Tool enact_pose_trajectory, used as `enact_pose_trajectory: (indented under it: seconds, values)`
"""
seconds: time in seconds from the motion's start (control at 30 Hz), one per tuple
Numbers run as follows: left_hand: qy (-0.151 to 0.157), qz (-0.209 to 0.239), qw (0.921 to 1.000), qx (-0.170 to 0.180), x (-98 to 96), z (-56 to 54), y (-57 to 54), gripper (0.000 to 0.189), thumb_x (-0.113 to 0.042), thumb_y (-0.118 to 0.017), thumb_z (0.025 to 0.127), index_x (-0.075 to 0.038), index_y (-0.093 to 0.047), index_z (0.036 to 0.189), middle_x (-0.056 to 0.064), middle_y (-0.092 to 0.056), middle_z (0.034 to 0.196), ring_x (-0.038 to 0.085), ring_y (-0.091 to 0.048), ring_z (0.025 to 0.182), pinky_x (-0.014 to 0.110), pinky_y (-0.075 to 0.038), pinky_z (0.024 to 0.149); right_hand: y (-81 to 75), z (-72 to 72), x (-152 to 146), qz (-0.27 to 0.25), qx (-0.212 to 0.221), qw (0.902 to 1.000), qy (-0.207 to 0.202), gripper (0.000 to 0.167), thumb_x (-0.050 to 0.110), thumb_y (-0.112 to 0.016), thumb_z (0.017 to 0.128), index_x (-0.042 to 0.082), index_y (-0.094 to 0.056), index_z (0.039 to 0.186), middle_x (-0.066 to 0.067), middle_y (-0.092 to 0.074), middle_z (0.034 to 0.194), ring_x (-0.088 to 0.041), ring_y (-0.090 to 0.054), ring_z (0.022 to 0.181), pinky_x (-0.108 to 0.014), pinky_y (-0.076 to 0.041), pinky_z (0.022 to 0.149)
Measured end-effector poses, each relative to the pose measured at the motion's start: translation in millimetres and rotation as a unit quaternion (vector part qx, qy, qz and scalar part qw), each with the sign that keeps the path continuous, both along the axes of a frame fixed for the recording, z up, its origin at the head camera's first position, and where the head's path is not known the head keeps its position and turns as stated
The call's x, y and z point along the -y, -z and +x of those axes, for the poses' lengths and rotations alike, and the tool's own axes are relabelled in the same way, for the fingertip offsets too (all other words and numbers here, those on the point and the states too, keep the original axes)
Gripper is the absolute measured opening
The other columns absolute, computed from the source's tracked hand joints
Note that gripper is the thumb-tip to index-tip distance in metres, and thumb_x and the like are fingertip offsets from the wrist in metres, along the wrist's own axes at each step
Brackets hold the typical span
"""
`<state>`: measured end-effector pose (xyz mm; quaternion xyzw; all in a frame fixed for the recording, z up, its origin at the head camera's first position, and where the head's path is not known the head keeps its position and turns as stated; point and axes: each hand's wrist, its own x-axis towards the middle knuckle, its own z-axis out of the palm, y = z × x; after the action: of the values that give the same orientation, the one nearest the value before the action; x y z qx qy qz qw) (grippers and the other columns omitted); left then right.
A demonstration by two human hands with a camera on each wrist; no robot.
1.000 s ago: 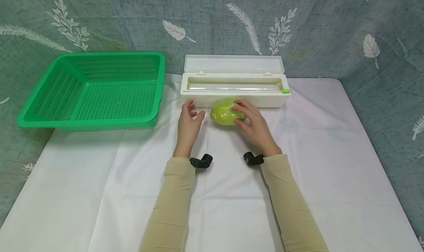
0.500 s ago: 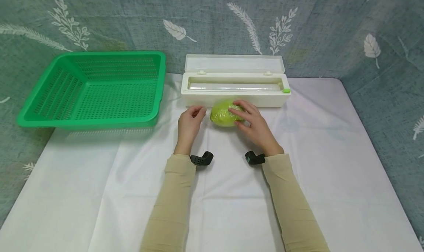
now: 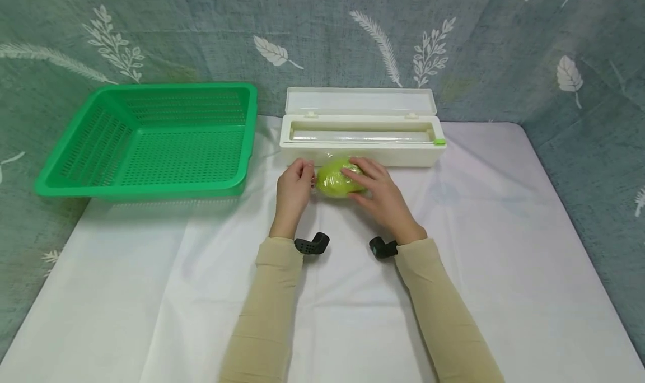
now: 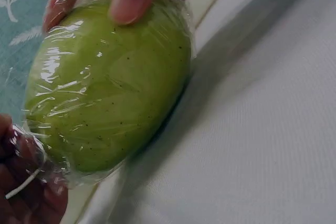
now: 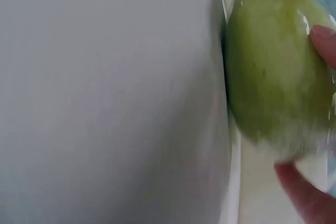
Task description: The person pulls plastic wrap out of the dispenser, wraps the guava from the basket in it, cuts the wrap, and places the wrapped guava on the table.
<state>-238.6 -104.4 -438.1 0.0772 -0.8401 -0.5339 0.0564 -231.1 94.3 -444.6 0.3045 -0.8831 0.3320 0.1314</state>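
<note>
A green mango (image 3: 332,178) in clear plastic wrap sits in front of the white wrap box (image 3: 360,158). My left hand (image 3: 294,190), at the mango's left end, pinches the gathered plastic wrap (image 4: 39,158) there. Curved over the mango's right side, my right hand (image 3: 377,191) holds it. Dark specks and shiny creases of film show on the mango (image 4: 115,85) in the left wrist view. The right wrist view has the mango (image 5: 278,61) slightly blurred, with right-hand fingers at its side and below it.
The wrap box's lid (image 3: 360,100) stands open at the back, and a roll of film (image 3: 360,135) lies inside. To the left is a green perforated basket (image 3: 242,176). Everything rests on a white tablecloth (image 3: 353,316) before a patterned curtain (image 3: 327,30).
My left fingers, loosely spread a second ago, have closed on the wrap at the mango's left end. The right hand and mango have shifted slightly left. The head view has tilted a little.
</note>
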Motion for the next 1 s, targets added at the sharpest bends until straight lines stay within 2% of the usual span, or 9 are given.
enact_pose_trajectory:
  seconds: [0.17, 0.47, 0.6, 0.7, 0.73, 0.8, 0.87, 0.93, 1.0]
  values:
    - [0.015, -0.017, 0.9997, -0.008, 1.3, 0.2, -2.8, 0.018, -0.025, -0.045, 0.092, -0.014, -0.058, 0.085, 0.001, -0.056, 0.076, 0.016, -0.049, 0.065, 0.029, -0.040, 0.053, -2.3, 1.9, 11.4, 0.007, -0.021, 0.9996, 0.019, 0.055, 0.022, -0.074, 0.072, 0.021, -0.055, 0.124, 0.000, -0.041, 0.133, -0.019, -0.026, 0.126, -0.034, -0.028, 0.100]
    - [0.022, 0.007, 0.9994, -0.026, -4.3, 1.8, -4.8, 0.019, -0.022, -0.047, 0.091, -0.011, -0.053, 0.077, 0.005, -0.054, 0.067, 0.017, -0.052, 0.060, 0.029, -0.042, 0.051, -7.3, 8.4, 18.0, -0.001, -0.034, 0.9981, 0.051, 0.054, 0.020, -0.076, 0.070, 0.017, -0.058, 0.121, -0.005, -0.045, 0.128, -0.023, -0.031, 0.122, -0.034, -0.028, 0.099]
    - [0.033, -0.008, 0.9981, -0.052, -5.8, 3.1, -3.1, 0.022, -0.026, -0.047, 0.091, -0.013, -0.052, 0.074, 0.004, -0.054, 0.064, 0.016, -0.050, 0.058, 0.029, -0.040, 0.050, -8.4, 11.0, 19.9, -0.002, -0.030, 0.9978, 0.058, 0.053, 0.020, -0.076, 0.070, 0.016, -0.059, 0.120, -0.005, -0.046, 0.127, -0.023, -0.032, 0.121, -0.033, -0.030, 0.098]
    - [0.054, -0.044, 0.9939, -0.085, -5.4, 4.4, -3.3, 0.023, -0.026, -0.048, 0.091, -0.013, -0.050, 0.073, 0.002, -0.052, 0.064, 0.015, -0.048, 0.058, 0.029, -0.039, 0.049, -9.2, 11.5, 21.1, -0.001, -0.031, 0.9977, 0.060, 0.053, 0.021, -0.075, 0.070, 0.016, -0.059, 0.120, -0.005, -0.046, 0.127, -0.023, -0.032, 0.120, -0.033, -0.030, 0.098]
    - [0.065, -0.064, 0.9909, -0.100, -5.4, 4.5, -3.3, 0.022, -0.027, -0.047, 0.092, -0.014, -0.051, 0.074, 0.001, -0.053, 0.066, 0.015, -0.047, 0.060, 0.029, -0.038, 0.051, -9.6, 11.5, 21.2, 0.000, -0.033, 0.9977, 0.060, 0.053, 0.021, -0.076, 0.070, 0.016, -0.059, 0.120, -0.005, -0.046, 0.127, -0.023, -0.032, 0.120, -0.033, -0.029, 0.098]
    - [0.092, -0.122, 0.9784, -0.139, -5.9, 4.3, -2.8, 0.022, -0.026, -0.047, 0.092, -0.013, -0.052, 0.075, 0.000, -0.052, 0.074, 0.015, -0.046, 0.068, 0.029, -0.039, 0.060, -10.0, 11.1, 21.4, 0.002, -0.037, 0.9976, 0.058, 0.053, 0.021, -0.076, 0.070, 0.017, -0.058, 0.120, -0.006, -0.046, 0.126, -0.023, -0.033, 0.120, -0.033, -0.029, 0.098]
    - [0.114, -0.183, 0.9593, -0.182, -7.0, 4.1, -2.2, 0.023, -0.028, -0.046, 0.093, -0.013, -0.054, 0.077, -0.001, -0.053, 0.087, 0.016, -0.045, 0.080, 0.029, -0.039, 0.070, -10.3, 10.5, 21.3, 0.006, -0.042, 0.9973, 0.060, 0.054, 0.021, -0.076, 0.069, 0.017, -0.058, 0.120, -0.005, -0.046, 0.126, -0.024, -0.033, 0.119, -0.033, -0.030, 0.098]
    - [0.131, -0.224, 0.9415, -0.215, -7.9, 4.0, -1.4, 0.024, -0.029, -0.043, 0.094, -0.013, -0.059, 0.083, -0.003, -0.054, 0.100, 0.016, -0.045, 0.092, 0.028, -0.037, 0.080, -10.3, 10.3, 20.9, 0.006, -0.045, 0.9970, 0.063, 0.054, 0.021, -0.076, 0.069, 0.017, -0.059, 0.120, -0.005, -0.047, 0.126, -0.024, -0.034, 0.119, -0.033, -0.030, 0.097]
    - [0.132, -0.235, 0.9365, -0.224, -8.2, 5.3, -1.8, 0.027, -0.031, -0.042, 0.095, -0.014, -0.062, 0.091, -0.004, -0.056, 0.108, 0.016, -0.046, 0.099, 0.029, -0.037, 0.084, -9.8, 10.4, 20.6, 0.003, -0.044, 0.9968, 0.067, 0.053, 0.021, -0.077, 0.068, 0.017, -0.059, 0.119, -0.005, -0.047, 0.125, -0.024, -0.034, 0.118, -0.033, -0.031, 0.097]
